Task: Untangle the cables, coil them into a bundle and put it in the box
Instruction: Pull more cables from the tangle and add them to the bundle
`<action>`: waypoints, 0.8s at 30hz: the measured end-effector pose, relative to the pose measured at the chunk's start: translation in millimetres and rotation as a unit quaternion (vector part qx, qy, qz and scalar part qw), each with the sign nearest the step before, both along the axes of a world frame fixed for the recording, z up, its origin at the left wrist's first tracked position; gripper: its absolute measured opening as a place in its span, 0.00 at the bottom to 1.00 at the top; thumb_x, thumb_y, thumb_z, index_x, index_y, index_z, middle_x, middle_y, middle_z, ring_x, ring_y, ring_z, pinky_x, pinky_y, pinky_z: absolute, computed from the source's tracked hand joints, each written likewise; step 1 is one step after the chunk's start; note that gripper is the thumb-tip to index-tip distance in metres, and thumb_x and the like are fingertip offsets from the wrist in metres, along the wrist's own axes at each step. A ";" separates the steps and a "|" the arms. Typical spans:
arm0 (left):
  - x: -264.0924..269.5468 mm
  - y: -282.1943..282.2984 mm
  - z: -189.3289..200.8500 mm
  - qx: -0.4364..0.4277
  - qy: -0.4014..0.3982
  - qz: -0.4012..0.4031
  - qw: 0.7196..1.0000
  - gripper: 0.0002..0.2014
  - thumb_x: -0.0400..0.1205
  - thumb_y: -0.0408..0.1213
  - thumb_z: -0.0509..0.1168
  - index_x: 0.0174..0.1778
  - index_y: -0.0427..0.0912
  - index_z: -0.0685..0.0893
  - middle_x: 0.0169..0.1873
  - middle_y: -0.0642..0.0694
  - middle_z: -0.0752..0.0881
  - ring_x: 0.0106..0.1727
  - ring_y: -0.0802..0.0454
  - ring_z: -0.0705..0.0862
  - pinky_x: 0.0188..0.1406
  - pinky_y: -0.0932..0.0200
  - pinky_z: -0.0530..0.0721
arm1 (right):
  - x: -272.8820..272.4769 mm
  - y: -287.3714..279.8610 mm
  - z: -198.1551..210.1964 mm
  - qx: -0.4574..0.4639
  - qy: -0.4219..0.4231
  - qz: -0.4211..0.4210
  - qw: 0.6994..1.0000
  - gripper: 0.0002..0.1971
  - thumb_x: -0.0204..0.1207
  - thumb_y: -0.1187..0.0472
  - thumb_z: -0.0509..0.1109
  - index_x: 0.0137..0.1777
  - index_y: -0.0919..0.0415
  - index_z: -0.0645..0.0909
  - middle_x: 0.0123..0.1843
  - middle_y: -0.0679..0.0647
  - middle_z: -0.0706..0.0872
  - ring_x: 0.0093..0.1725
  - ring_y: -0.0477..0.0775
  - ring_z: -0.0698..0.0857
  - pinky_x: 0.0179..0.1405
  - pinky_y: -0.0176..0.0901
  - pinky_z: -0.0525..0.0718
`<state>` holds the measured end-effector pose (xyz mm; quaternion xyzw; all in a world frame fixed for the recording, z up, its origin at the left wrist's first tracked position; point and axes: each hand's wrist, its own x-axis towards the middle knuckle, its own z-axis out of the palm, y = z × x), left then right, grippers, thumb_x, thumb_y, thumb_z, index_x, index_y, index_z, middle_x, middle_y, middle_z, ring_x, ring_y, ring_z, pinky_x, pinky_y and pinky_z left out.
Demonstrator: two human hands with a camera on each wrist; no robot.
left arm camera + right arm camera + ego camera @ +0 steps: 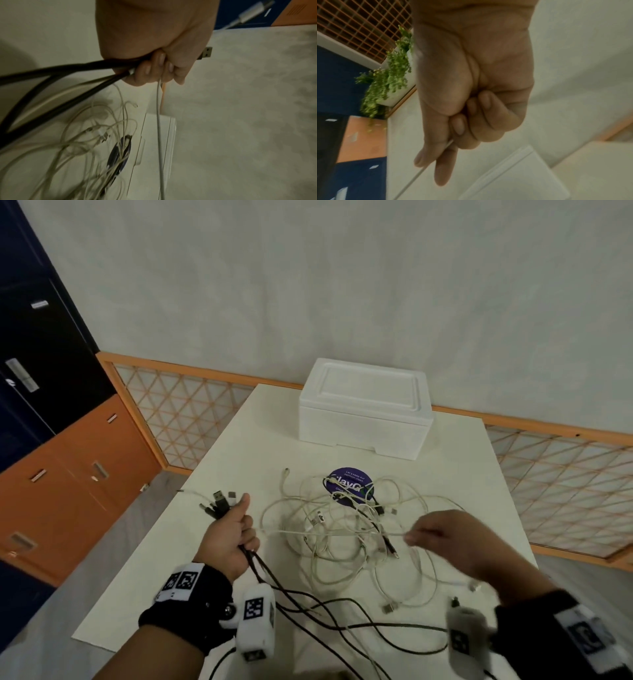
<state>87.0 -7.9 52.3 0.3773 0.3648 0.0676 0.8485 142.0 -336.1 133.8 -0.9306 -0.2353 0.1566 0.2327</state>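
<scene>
Cables (pixel 346 529) stayed knotted near the box (pixel 363 409); left hand (pixel 229 537) fisted several, right hand (pixel 442 534) pinched 1 white strand; pulling could tighten knots.

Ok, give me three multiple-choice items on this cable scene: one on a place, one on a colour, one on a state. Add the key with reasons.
1. Where is the box?
A. at the table's far end
B. under the table
C. in the left hand

2. What colour are the thick cables trailing from the left hand?
A. red
B. black
C. green

3. The box lid is:
A. off
B. propped half-open
C. on

Key: 1 A, it stands beyond the tangle. 2 B, they look black in the head and left wrist views. 3 C, the lid sits flush on top.
</scene>
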 end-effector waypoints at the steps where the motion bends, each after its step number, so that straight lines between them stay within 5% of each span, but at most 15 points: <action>1: 0.4 5.0 -2.1 0.000 0.004 0.008 1.000 0.15 0.84 0.44 0.64 0.31 0.48 0.71 0.16 0.54 0.63 0.12 0.59 0.56 0.12 0.67 0.56 | 2.7 -14.9 5.0 -0.013 0.002 -0.030 0.999 0.13 0.73 0.44 0.71 0.37 0.52 0.87 0.35 0.50 0.87 0.39 0.43 0.83 0.43 0.39 0.78; 6: 2.0 20.5 -3.6 -0.006 0.005 0.038 0.999 0.17 0.84 0.44 0.64 0.30 0.48 0.69 0.15 0.55 0.63 0.11 0.59 0.56 0.12 0.69 0.57 | 6.6 -72.2 14.9 -0.074 -0.002 -0.143 0.987 0.21 0.61 0.29 0.65 0.28 0.44 0.86 0.30 0.50 0.88 0.34 0.46 0.85 0.41 0.46 0.81; 10: 3.6 23.7 0.6 -0.003 -0.004 0.046 0.999 0.18 0.84 0.44 0.65 0.30 0.48 0.68 0.16 0.54 0.62 0.12 0.59 0.56 0.13 0.66 0.56 | 1.8 -87.7 -1.0 -0.180 0.063 -0.112 0.975 0.27 0.50 0.21 0.57 0.26 0.39 0.86 0.30 0.49 0.87 0.35 0.43 0.85 0.39 0.36 0.79; 14: 5.9 21.7 8.6 0.021 0.001 0.034 0.999 0.19 0.84 0.46 0.64 0.29 0.47 0.68 0.15 0.54 0.65 0.14 0.58 0.58 0.15 0.64 0.58 | -5.9 -73.9 -12.8 -0.177 0.065 -0.128 0.974 0.18 0.69 0.35 0.69 0.27 0.46 0.84 0.30 0.50 0.85 0.35 0.43 0.82 0.33 0.31 0.74; 19: 4.6 2.6 29.1 0.090 -0.027 -0.013 0.996 0.08 0.83 0.40 0.66 0.38 0.42 0.79 0.24 0.48 0.83 0.26 0.55 0.79 0.24 0.62 0.78 | -12.5 -34.0 5.3 -0.074 -0.031 -0.086 0.993 0.18 0.78 0.44 0.66 0.31 0.55 0.81 0.29 0.49 0.83 0.33 0.45 0.81 0.36 0.39 0.76; 22: -0.6 -24.1 53.5 0.163 -0.075 -0.119 0.976 0.10 0.83 0.40 0.66 0.37 0.42 0.80 0.31 0.43 0.87 0.16 0.57 0.67 0.14 0.67 0.63 | -15.8 3.0 20.2 -0.089 -0.089 -0.012 0.992 0.19 0.79 0.44 0.63 0.28 0.49 0.77 0.27 0.41 0.78 0.33 0.41 0.78 0.34 0.36 0.73; 24: -6.0 -47.1 71.8 0.233 -0.108 -0.209 0.944 0.10 0.81 0.42 0.67 0.34 0.47 0.87 0.36 0.43 0.89 0.15 0.60 0.62 0.15 0.68 0.57 | -16.9 33.4 25.7 -0.142 -0.129 0.049 0.980 0.17 0.81 0.41 0.58 0.42 0.50 0.83 0.39 0.44 0.84 0.43 0.44 0.81 0.40 0.41 0.76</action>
